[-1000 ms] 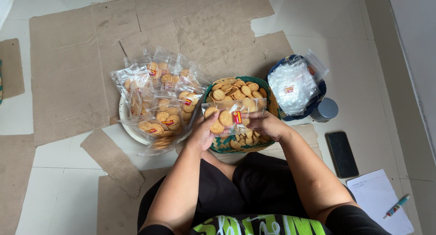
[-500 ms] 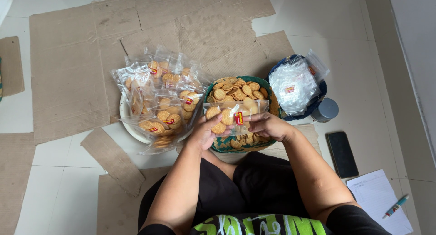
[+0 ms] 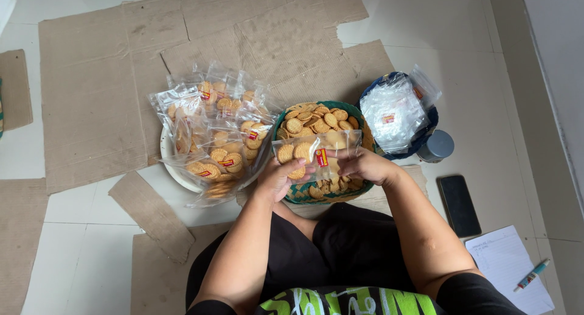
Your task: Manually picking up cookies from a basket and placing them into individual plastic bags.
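Note:
Both hands hold a clear plastic bag with a few round biscuits and a small red label, just above a green basket full of loose round biscuits. My left hand grips the bag's lower left edge. My right hand pinches its lower right part. To the left, a white bowl is piled with several filled, sealed biscuit bags.
A blue basket of empty clear bags stands at the right, with a grey round lid beside it. A black phone, a paper sheet and a pen lie at lower right. Flattened cardboard covers the tiled floor.
The bag in my hands has shifted slightly; both hands stay on it over the green basket. Nothing else has moved.

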